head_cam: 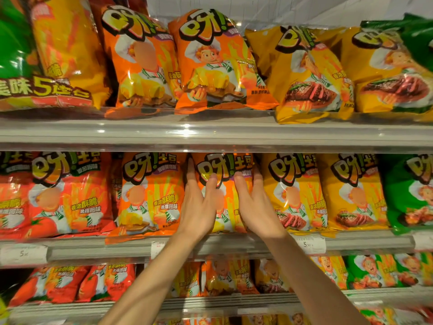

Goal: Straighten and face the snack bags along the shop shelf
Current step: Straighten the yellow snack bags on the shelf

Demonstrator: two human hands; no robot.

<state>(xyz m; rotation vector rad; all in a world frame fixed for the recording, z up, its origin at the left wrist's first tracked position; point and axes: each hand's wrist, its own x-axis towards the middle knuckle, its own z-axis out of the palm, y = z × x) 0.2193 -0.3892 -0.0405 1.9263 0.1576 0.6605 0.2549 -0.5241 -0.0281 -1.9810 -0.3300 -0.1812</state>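
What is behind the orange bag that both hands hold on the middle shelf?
Nothing behind the orange bag can be seen: its front, the left hand and the right hand cover that space.

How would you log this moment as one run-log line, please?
left hand + right hand | grip orange bag | middle shelf | straightening

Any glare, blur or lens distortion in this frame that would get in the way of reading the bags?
Head view: bright glare spots on the clear shelf lip; wide-angle bending bows the shelves toward the edges; the green bag at top right is smeared; the orange bag between the left hand and right hand is sharp, its logo readable.
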